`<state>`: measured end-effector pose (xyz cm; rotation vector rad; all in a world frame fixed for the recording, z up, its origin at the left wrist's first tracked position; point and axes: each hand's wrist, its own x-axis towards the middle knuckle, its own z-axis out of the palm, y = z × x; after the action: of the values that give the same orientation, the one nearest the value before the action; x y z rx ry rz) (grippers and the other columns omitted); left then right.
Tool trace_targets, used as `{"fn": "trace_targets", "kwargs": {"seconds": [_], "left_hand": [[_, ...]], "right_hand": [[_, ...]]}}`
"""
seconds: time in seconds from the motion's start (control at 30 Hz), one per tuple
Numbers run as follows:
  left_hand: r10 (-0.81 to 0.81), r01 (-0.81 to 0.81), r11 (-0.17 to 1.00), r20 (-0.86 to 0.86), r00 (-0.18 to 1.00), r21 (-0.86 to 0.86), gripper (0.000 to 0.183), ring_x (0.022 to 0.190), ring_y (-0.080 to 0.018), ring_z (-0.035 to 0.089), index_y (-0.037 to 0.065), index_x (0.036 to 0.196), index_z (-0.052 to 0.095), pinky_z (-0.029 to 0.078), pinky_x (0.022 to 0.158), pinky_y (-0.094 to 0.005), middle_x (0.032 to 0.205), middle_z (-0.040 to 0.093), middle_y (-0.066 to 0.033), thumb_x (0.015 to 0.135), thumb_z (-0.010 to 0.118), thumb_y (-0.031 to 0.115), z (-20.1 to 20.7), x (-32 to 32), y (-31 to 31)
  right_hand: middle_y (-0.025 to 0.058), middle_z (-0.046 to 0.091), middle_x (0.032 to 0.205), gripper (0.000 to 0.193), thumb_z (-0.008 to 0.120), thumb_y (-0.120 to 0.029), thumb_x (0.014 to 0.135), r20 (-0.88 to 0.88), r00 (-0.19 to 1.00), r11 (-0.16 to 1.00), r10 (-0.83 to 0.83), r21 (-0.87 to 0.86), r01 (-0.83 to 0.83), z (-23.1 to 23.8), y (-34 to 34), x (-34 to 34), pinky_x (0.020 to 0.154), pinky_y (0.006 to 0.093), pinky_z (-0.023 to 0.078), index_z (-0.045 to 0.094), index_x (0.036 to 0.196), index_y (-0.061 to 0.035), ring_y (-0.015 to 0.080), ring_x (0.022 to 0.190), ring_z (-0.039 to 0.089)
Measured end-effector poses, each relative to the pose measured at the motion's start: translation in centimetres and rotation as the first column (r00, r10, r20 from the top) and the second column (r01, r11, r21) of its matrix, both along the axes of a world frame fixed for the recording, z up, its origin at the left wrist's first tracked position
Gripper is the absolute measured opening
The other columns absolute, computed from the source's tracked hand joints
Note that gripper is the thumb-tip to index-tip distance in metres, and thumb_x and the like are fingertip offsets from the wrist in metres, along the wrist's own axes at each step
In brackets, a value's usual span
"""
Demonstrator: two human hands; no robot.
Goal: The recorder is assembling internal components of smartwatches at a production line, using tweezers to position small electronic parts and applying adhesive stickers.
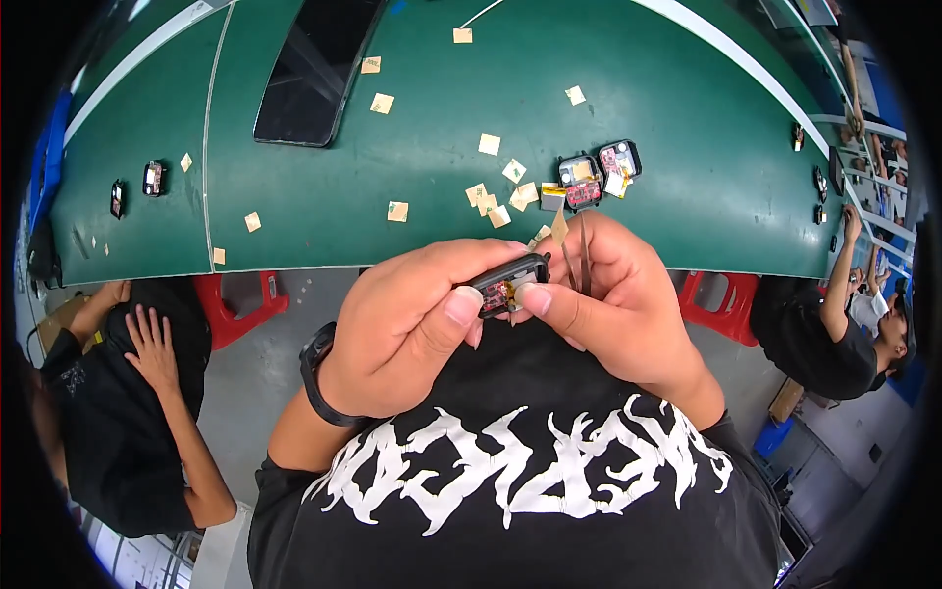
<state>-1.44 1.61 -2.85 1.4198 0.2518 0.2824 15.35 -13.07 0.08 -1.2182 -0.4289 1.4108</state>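
Held in my left hand [392, 314] is a small black device casing [504, 270], its open side turned up. A red circuit board [497, 297] shows inside it. My right hand [628, 309] grips a pair of metal tweezers [586, 260] between its fingers, tips pointing away from me. A small tan paper square [559, 227] sits at the tweezers' tip. The right thumb presses into the casing's right end, hiding part of the inside. Just beyond my right hand, several open casings [619, 157] with boards and a small silver battery [552, 198] lie together on the table.
Loose tan squares [489, 144] are scattered over the green table [687, 118]. A black phone [316, 74] lies at the far left-middle. Two casings [155, 179] are at the left. Red stools [721, 306] stand under the near edge. People sit on both sides.
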Motion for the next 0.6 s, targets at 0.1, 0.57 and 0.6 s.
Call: {"fn": "trace_targets", "kwargs": {"seconds": [0.1,0.57,0.6], "left_hand": [[0.003,-0.004,0.998,-0.012,1.000,-0.055,0.044,0.073,-0.0145,0.063,-0.010,0.130,0.056,0.051,0.063,-0.0264,0.105,0.068,-0.0164,0.110,0.042,0.027,-0.2,0.0,0.2],[0.054,-0.065,0.986,-0.076,0.996,-0.154,0.039,0.075,-0.0154,0.067,-0.010,0.126,0.057,0.050,0.056,-0.0243,0.102,0.068,-0.0170,0.110,0.040,0.021,0.8,0.7,0.4],[0.053,-0.066,0.987,-0.094,0.994,-0.146,0.039,0.074,-0.0148,0.067,-0.010,0.126,0.058,0.050,0.056,-0.0241,0.101,0.068,-0.0167,0.110,0.040,0.021,0.9,0.7,0.4]], "right_hand": [[0.0028,0.067,0.093,0.013,0.067,-0.005,0.099,0.161,0.985,0.997,-0.056,0.054,0.048,-0.6,-0.2,-0.2,0.064,0.0215,0.046,0.058,0.106,-0.0003,0.0036,0.075,0.057],[0.0093,0.058,0.080,0.033,0.083,-0.022,0.075,0.992,0.124,0.959,-0.014,0.048,-0.278,2.9,-1.6,2.8,0.054,0.0325,0.043,0.064,0.094,-0.0026,0.0243,0.066,0.058],[0.0093,0.058,0.080,0.033,0.083,-0.022,0.075,0.992,0.122,0.960,-0.013,0.047,-0.277,2.7,-1.7,2.8,0.054,0.0325,0.043,0.064,0.094,-0.0026,0.0243,0.066,0.058]]}}
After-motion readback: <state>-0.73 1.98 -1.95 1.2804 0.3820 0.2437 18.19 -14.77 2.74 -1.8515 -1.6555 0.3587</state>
